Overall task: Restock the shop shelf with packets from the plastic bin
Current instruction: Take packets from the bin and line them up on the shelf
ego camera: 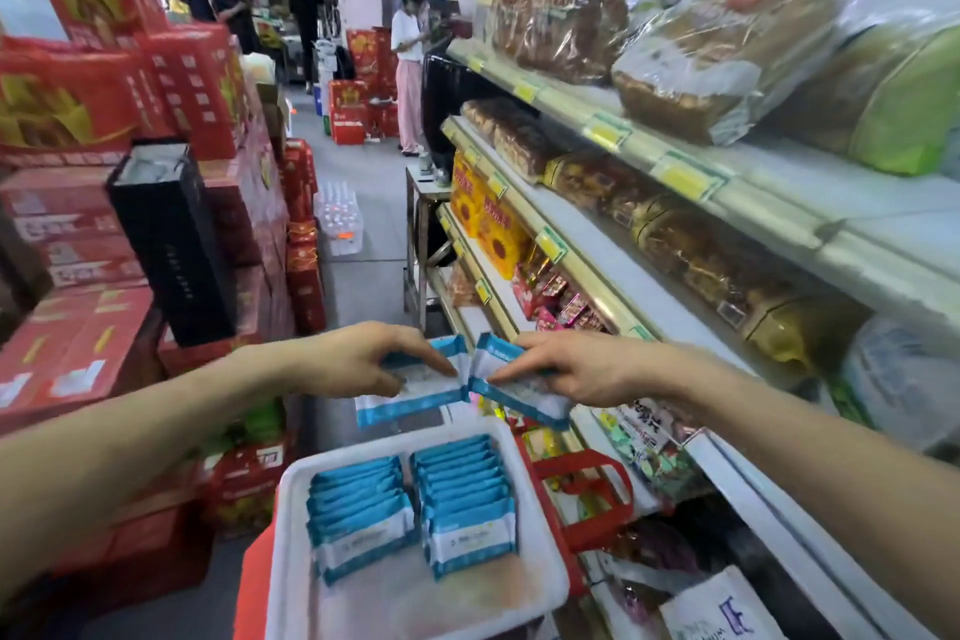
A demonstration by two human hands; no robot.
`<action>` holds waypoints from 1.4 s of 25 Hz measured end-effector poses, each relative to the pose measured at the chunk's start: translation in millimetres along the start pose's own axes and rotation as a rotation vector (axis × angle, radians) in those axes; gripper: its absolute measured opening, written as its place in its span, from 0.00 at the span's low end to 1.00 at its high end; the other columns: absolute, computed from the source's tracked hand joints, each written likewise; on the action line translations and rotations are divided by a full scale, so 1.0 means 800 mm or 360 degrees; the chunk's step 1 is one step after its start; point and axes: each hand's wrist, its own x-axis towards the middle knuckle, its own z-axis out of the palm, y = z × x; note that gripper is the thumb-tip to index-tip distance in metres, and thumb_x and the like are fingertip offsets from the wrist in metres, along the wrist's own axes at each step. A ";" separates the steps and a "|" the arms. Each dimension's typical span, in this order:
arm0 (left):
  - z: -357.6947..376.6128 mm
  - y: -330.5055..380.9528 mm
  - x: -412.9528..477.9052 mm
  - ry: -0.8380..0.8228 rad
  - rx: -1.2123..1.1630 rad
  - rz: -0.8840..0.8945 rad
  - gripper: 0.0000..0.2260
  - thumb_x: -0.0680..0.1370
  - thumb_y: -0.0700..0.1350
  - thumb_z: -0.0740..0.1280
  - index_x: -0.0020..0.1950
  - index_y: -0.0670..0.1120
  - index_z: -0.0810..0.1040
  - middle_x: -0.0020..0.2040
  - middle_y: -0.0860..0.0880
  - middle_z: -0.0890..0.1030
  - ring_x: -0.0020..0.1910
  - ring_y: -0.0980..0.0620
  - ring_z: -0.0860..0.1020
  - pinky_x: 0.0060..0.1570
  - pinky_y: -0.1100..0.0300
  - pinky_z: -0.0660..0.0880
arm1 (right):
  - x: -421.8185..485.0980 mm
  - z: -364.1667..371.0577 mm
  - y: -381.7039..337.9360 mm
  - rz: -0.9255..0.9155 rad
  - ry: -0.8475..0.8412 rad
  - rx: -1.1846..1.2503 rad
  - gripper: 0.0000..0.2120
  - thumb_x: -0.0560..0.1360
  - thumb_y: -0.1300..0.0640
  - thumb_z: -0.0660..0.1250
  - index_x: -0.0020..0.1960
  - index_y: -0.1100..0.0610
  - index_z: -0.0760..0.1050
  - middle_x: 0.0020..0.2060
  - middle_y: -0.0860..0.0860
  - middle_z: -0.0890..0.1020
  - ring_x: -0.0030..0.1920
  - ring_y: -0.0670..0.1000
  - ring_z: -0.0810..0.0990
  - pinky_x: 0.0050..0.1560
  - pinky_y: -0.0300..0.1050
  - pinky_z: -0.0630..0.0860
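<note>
While both arms reach forward over it, I note the white plastic bin (pixel 291 509) nearest the camera, holding two upright rows of blue-and-white packets (pixel 415 509) side by side against its far wall; the near part of its floor is bare. Just beyond the bin's far rim, the left hand (pixel 348 359) pinches one packet (pixel 410 392) between thumb and fingertips, and the right hand (pixel 566 364) pinches a second packet (pixel 519 392) the same way. The two held packets meet edge to edge between the hands, above the bin's far rim and level with the front of the shop shelf (pixel 597 276) on the right. I cannot tell whether either packet touches the shelf. That shelf carries bagged baked goods on its upper tiers. Red cartons (pixel 78 353) are stacked to the left. Farther down the aisle a person (pixel 408 83) stands by the shelf end.
</note>
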 end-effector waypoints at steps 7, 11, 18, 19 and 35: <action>-0.193 0.192 0.093 0.0129 0.0252 0.0469 0.33 0.78 0.32 0.67 0.69 0.70 0.75 0.65 0.62 0.74 0.61 0.65 0.75 0.62 0.65 0.73 | -0.176 -0.211 0.015 0.0317 0.0351 -0.0175 0.33 0.76 0.65 0.66 0.72 0.35 0.73 0.63 0.48 0.73 0.61 0.49 0.74 0.67 0.52 0.72; -0.236 0.323 0.143 0.0197 0.0259 0.0836 0.32 0.79 0.30 0.66 0.69 0.67 0.77 0.57 0.70 0.75 0.56 0.64 0.78 0.51 0.70 0.74 | -0.318 -0.270 0.018 0.0492 0.0612 -0.0173 0.35 0.77 0.68 0.66 0.71 0.34 0.73 0.63 0.47 0.74 0.63 0.50 0.74 0.67 0.51 0.71; -0.191 0.563 0.242 0.0121 0.0416 0.1434 0.33 0.78 0.31 0.66 0.70 0.68 0.76 0.63 0.66 0.76 0.62 0.64 0.76 0.56 0.74 0.71 | -0.610 -0.225 0.024 0.0983 0.0921 -0.0092 0.34 0.72 0.63 0.67 0.68 0.31 0.75 0.63 0.40 0.78 0.65 0.49 0.77 0.71 0.53 0.70; -0.177 0.592 0.251 0.0110 0.0437 0.1497 0.33 0.78 0.30 0.66 0.70 0.67 0.76 0.62 0.67 0.76 0.61 0.65 0.75 0.55 0.75 0.70 | -0.645 -0.211 0.024 0.1083 0.0915 -0.0089 0.34 0.73 0.64 0.67 0.68 0.31 0.75 0.64 0.40 0.78 0.65 0.49 0.77 0.71 0.53 0.70; -0.064 0.754 0.306 0.0034 0.0314 0.1797 0.32 0.79 0.32 0.67 0.67 0.70 0.77 0.62 0.73 0.73 0.57 0.71 0.74 0.50 0.70 0.76 | -0.791 -0.043 0.126 0.1547 0.1016 -0.0444 0.20 0.82 0.58 0.65 0.68 0.37 0.77 0.59 0.45 0.71 0.58 0.49 0.71 0.63 0.47 0.70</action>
